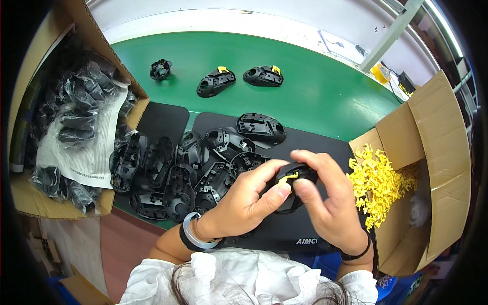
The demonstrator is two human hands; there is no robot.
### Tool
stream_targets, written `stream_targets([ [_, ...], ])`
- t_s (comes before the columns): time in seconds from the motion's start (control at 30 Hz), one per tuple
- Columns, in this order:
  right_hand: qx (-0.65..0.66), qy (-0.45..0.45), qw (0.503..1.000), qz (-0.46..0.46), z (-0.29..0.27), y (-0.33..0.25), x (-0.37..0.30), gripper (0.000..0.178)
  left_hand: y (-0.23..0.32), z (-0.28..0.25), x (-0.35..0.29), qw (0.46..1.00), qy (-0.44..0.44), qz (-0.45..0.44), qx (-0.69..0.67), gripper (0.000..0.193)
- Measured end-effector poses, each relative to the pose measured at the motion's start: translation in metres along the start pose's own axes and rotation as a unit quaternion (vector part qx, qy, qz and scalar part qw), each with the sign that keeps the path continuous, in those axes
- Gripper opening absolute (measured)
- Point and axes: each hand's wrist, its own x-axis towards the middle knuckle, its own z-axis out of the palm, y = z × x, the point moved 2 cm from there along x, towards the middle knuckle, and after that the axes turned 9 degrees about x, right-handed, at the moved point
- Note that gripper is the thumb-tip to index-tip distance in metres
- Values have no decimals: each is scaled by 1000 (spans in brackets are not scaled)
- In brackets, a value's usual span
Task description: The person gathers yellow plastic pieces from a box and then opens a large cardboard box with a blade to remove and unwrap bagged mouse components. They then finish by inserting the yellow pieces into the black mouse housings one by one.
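Both my hands hold one black plastic shell (pixel 301 173) above a black mat (pixel 305 147). My left hand (pixel 249 201) pinches a small yellow clip (pixel 287 177) against the shell with thumb and forefinger. My right hand (pixel 328 203) grips the shell from the right side. A pile of several black shells (pixel 188 175) lies on the mat just left of my hands.
Two black shells with yellow clips (pixel 216 81) (pixel 263 75) and a smaller black part (pixel 160 69) rest on the green belt (pixel 315 91). An open carton of yellow clips (pixel 378 185) stands at the right. A carton with bagged black parts (pixel 76 117) is at the left.
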Motion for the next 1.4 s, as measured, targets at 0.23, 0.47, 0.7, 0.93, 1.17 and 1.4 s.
stream_targets([
  [0.23, 56, 62, 996, 27, 24, 8, -5, 19, 12, 3, 1, 969, 80, 40, 231, 30],
  [0.47, 297, 1, 941, 165, 21, 45, -5, 14, 1, 2, 4, 982, 18, -48, 182, 31],
  [0.7, 90, 3, 993, 81, 33, 20, 5, 16, -1, -22, -1, 983, -66, -170, -24, 33],
  [0.93, 307, 145, 931, 136, 3, 97, 73, 22, 1, -26, 6, 960, 103, 5, 262, 72],
  [1.17, 151, 130, 949, 246, 18, 191, 135, 68, -4, -27, 8, 944, 134, 5, 303, 69],
  [1.4, -88, -159, 983, 11, 42, 144, 73, 75, -3, -16, 9, 937, 146, 41, 316, 47],
])
